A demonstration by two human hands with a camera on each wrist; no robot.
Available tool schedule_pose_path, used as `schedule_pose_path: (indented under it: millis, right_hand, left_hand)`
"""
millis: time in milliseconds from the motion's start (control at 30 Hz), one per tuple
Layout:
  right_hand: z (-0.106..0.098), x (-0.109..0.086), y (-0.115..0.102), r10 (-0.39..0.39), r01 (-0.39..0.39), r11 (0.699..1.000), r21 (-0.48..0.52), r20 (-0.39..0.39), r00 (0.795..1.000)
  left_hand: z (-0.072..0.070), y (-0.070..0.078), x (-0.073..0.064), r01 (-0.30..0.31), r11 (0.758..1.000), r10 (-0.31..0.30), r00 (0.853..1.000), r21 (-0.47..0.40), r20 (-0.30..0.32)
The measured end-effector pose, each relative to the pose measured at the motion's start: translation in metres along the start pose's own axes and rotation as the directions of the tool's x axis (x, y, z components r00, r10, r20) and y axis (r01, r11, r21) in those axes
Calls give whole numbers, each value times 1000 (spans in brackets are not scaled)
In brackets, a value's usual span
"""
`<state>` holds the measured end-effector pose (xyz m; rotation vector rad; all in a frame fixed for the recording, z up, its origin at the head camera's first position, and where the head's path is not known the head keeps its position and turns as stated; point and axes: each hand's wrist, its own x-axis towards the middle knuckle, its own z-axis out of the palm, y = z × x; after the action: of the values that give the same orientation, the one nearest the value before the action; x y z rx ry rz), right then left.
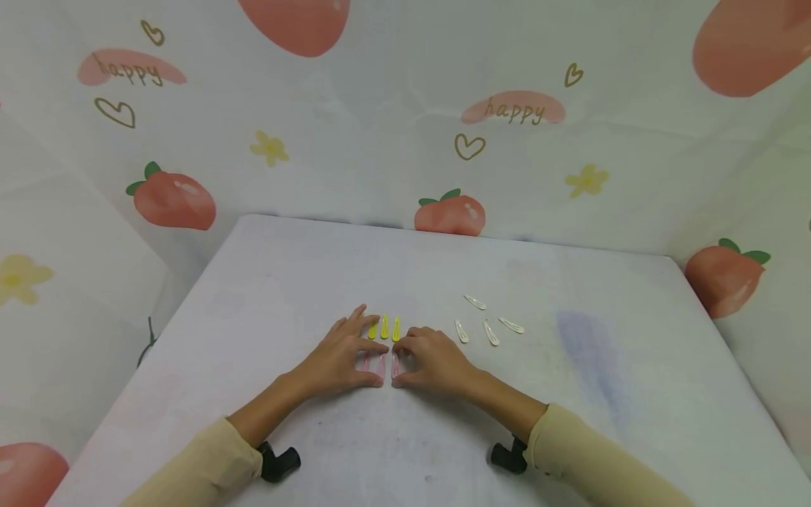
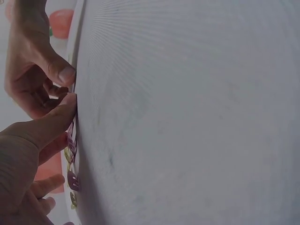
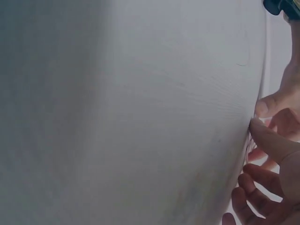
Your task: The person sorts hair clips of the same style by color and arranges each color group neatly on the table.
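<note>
Three pink snap hair clips lie side by side on the white-covered table. My left hand point(image 1: 338, 359) pinches the middle pink clip point(image 1: 382, 365) end to end between thumb and index finger, its other fingers spread toward the yellow clips. The right-hand pink clip point(image 1: 395, 365) is held the same way by my right hand point(image 1: 437, 360), with its remaining fingers curled. Partly behind the left fingers is the leftmost pink clip point(image 1: 366, 362). Both thumbs come close together in the left wrist view, where a pink clip point(image 2: 73, 180) lies near the left fingers.
Just beyond the pink row stand three yellow hair clips point(image 1: 384, 327) in a line. Several white hair clips point(image 1: 491, 333) are scattered to the right of my right hand. A printed cloth backdrop point(image 1: 380, 127) rises behind the table's far edge point(image 1: 538, 243).
</note>
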<state>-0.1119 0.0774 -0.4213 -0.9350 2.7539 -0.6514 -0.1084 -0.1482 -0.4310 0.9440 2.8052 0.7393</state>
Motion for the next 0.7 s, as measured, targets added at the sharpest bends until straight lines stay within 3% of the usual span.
schedule_pose_path:
  millis: [467, 567, 700]
  right_hand:
    - [-5, -3, 3, 27, -28, 998, 53, 8, 1000]
    - [-13, -11, 12, 27, -27, 997, 67, -4, 1000]
    - [-30, -30, 41, 56, -52, 997, 63, -60, 997]
  left_hand:
    - [1, 0, -2, -11, 1000, 12, 1000, 18, -16]
    - [2, 0, -2, -8, 1000, 8, 1000, 25, -11]
    - [2, 1, -2, -2, 1000, 2, 1000, 23, -11]
